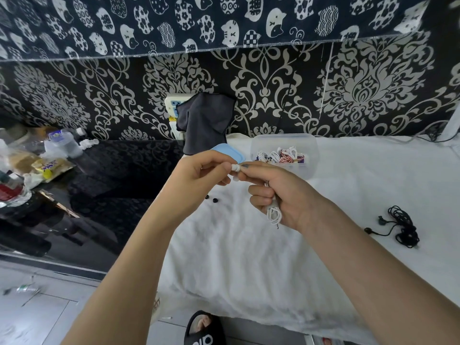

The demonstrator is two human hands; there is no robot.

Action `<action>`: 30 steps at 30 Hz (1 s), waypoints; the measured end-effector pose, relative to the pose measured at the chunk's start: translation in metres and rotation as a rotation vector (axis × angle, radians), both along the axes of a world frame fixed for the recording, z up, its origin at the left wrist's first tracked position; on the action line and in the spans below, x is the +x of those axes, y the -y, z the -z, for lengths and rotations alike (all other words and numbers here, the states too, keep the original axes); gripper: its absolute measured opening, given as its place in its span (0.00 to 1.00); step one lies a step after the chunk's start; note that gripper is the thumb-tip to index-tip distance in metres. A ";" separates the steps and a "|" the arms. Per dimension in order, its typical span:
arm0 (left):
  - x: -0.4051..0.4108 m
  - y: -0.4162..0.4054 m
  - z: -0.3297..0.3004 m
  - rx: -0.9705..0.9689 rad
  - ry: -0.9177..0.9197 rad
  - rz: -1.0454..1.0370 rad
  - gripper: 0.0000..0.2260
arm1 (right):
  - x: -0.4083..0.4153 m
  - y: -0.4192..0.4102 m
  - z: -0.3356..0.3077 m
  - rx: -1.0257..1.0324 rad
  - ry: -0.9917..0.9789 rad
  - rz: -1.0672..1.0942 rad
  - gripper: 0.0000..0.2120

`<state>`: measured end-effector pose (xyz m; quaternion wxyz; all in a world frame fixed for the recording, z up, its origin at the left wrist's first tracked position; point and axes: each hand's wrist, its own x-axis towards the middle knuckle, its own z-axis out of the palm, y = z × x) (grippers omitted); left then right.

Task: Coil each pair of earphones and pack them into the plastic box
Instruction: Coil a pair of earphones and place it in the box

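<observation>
White earphones (273, 215) coiled in right hand (281, 195) (left hand (199, 178) pinching earbud).

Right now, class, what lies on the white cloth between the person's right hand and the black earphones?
Nothing: in the head view, only bare white cloth lies between the right hand and the black earphones.

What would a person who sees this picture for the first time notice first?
At the centre, the left hand and the right hand meet over the white cloth, holding white earphones whose coiled cable hangs from the right hand. Behind them stands a clear plastic box with coiled earphones inside. At the right, a black pair of earphones lies loose on the cloth.
</observation>
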<state>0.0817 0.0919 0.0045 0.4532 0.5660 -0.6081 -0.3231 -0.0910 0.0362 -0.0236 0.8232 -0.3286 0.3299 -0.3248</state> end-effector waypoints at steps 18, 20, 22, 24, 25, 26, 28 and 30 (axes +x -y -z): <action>-0.013 0.009 0.003 0.304 -0.422 0.025 0.08 | 0.000 -0.005 -0.005 0.030 0.042 0.031 0.12; -0.016 0.011 0.002 0.290 -0.432 0.008 0.07 | -0.001 -0.005 -0.006 0.050 0.052 0.026 0.10; -0.019 0.012 0.002 0.258 -0.416 -0.001 0.07 | -0.003 -0.004 -0.007 0.076 0.071 0.021 0.12; -0.022 0.013 0.002 0.235 -0.397 -0.010 0.08 | -0.004 -0.003 -0.007 0.097 0.086 0.023 0.16; -0.024 0.014 0.003 0.224 -0.374 -0.015 0.08 | -0.005 -0.002 -0.006 0.109 0.093 0.028 0.16; -0.025 0.014 0.003 0.213 -0.348 -0.018 0.09 | -0.006 -0.002 -0.006 0.123 0.100 0.035 0.14; -0.026 0.015 0.003 0.200 -0.316 -0.022 0.09 | -0.007 -0.001 -0.005 0.144 0.110 0.048 0.07; -0.027 0.015 0.003 0.195 -0.314 -0.026 0.09 | -0.008 0.000 -0.005 0.143 0.115 0.048 0.05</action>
